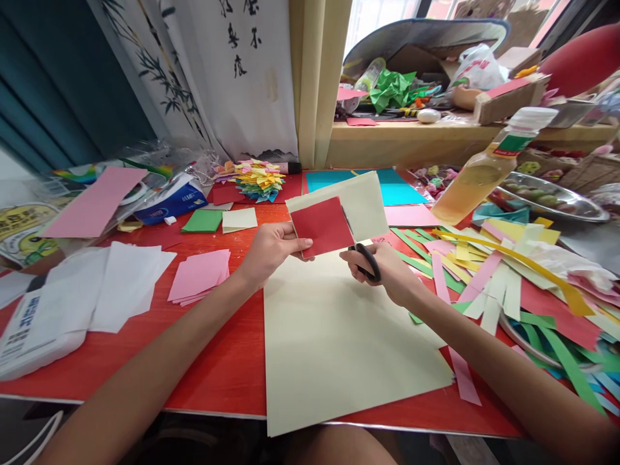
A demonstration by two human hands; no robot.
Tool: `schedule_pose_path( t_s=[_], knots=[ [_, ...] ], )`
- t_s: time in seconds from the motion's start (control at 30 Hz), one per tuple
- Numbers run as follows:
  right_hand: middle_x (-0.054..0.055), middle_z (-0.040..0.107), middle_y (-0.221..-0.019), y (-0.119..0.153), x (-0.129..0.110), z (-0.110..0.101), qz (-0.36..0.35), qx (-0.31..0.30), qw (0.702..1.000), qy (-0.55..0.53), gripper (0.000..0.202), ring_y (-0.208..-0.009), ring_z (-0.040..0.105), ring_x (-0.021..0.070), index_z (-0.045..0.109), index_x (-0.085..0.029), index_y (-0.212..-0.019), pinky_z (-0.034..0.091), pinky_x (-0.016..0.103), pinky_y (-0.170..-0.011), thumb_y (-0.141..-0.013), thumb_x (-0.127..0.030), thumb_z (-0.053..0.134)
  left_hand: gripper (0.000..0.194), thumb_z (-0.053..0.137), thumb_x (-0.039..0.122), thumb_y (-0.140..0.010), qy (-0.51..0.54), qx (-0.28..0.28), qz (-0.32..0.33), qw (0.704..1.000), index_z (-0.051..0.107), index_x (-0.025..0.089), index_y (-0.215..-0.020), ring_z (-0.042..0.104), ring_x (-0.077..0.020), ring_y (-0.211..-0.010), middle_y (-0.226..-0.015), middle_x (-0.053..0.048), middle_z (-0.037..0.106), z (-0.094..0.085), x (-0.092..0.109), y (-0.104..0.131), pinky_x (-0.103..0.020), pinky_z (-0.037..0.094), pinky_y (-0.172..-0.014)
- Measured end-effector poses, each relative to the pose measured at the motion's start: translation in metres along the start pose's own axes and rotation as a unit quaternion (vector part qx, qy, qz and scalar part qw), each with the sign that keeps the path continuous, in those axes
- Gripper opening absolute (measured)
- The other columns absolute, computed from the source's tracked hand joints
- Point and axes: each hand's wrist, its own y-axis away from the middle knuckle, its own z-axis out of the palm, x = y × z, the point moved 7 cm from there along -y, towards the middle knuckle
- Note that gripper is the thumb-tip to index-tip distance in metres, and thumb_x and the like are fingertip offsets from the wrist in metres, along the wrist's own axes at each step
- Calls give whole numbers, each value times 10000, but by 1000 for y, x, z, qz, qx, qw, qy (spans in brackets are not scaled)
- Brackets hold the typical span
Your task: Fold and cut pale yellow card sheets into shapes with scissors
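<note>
My left hand (276,250) pinches a red paper square (323,226) together with a larger cream paper piece (364,201) behind it, thumb in front. My right hand (380,268) grips black-handled scissors (371,263). Their blades lie along the right edge of the red square, at the cream paper, and are mostly hidden. Both hands are raised above a large cream paper sheet (334,349), which lies on the red table and overhangs its front edge.
Left lie pink squares (199,276), a green square (202,221), cream squares (239,220) and white sheets (126,284). A folded-paper ball (259,181) and blue paper (402,187) sit behind. On the right are colored paper strips (477,284), a tilted bottle (477,174) and a metal dish (557,197).
</note>
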Motion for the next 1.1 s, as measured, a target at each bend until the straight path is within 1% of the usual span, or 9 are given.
schedule_pose_path(
  t_s=[0.4,0.53,0.63,0.7,0.77,0.83,0.87,0.93,1.1],
  knots=[
    [-6,471,-510,1,-5,3,8,-72,997,-6,333,-438,294,52,516,-152,-534,176,228,-407,-708,-431,573,173,710,236,-639,5,5,-17,1000,667,108,-746,602,-134,-584,-683,-37,666,1,-3,0,-299,519,-622],
    [-3,475,-547,2,-2,6,19,-172,985,-11,394,-418,248,35,534,-141,-585,126,232,-406,-754,-497,536,126,719,203,-617,36,47,-12,998,661,110,-680,596,-124,-600,-675,-25,646,-17,-8,-6,-290,531,-642],
    [-11,445,-550,5,-9,6,-22,-262,964,-30,467,-399,228,27,528,-139,-586,127,230,-396,-797,-551,465,127,727,164,-593,69,86,-25,994,665,105,-687,599,-117,-625,-723,-29,647,-35,-15,-13,-275,541,-656],
    [-9,447,-591,-1,-20,-10,-90,-198,971,-102,468,-399,275,32,512,-153,-607,171,220,-379,-805,-571,441,131,728,142,-585,85,93,-36,991,667,100,-693,600,-113,-627,-731,-30,643,-42,-19,-16,-267,543,-654],
    [5,482,-675,-8,-29,-39,-164,-43,970,-172,396,-468,423,61,506,-175,-661,286,211,-399,-787,-550,495,113,729,129,-581,94,78,-41,992,657,98,-663,580,-99,-591,-680,-16,619,-41,-19,-17,-267,546,-644],
    [26,534,-788,-9,-30,-60,-212,84,955,-188,316,-658,563,121,517,-196,-728,425,228,-522,-749,-505,582,103,730,128,-584,96,45,-47,993,643,99,-632,552,-84,-551,-618,2,584,-34,-18,-15,-270,546,-634],
    [34,554,-836,-10,-29,-65,-222,112,951,-182,300,-750,587,147,523,-204,-755,464,246,-597,-732,-490,610,104,730,132,-588,95,26,-50,994,642,101,-633,543,-79,-542,-609,6,577,-29,-17,-14,-268,544,-627],
    [39,581,-885,-12,-28,-64,-228,107,950,-187,285,-844,595,173,527,-219,-783,490,280,-687,-731,-486,612,111,727,145,-598,91,-11,-57,994,651,106,-668,541,-80,-551,-641,-2,590,-19,-15,-10,-261,537,-610],
    [24,637,-896,-12,-25,-39,-183,-14,956,-228,228,-850,621,212,564,-227,-851,510,316,-655,-703,-373,657,165,700,140,-609,71,-65,-55,994,675,114,-770,551,-97,-602,-757,-31,620,-4,-14,-5,-253,521,-572]
  ],
)
